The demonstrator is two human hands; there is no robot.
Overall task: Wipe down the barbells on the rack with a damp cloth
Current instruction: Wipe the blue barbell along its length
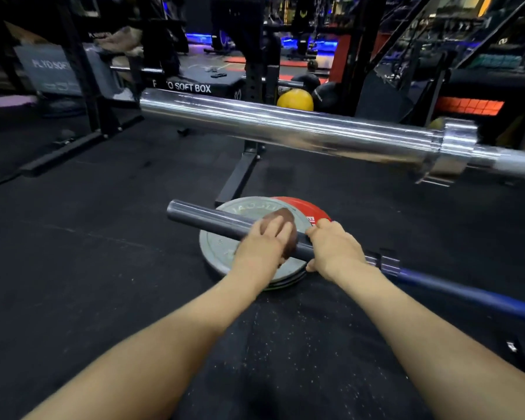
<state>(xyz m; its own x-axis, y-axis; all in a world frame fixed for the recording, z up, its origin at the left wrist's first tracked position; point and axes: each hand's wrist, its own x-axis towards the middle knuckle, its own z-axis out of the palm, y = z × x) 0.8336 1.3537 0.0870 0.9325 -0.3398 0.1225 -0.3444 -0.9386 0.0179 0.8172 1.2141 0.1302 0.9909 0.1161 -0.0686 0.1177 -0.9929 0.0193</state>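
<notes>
Now the left hand (262, 241) presses a brown cloth (285, 230) around the lower barbell's sleeve (212, 218), just above the floor plates (222, 241), while the right hand (335, 248) grips the sleeve beside it; wiping seems underway, next probably sliding toward the sleeve's end.

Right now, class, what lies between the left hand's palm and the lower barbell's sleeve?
In the head view, a brown cloth lies between the left hand and the dark sleeve. The right hand grips the sleeve bare.
</notes>
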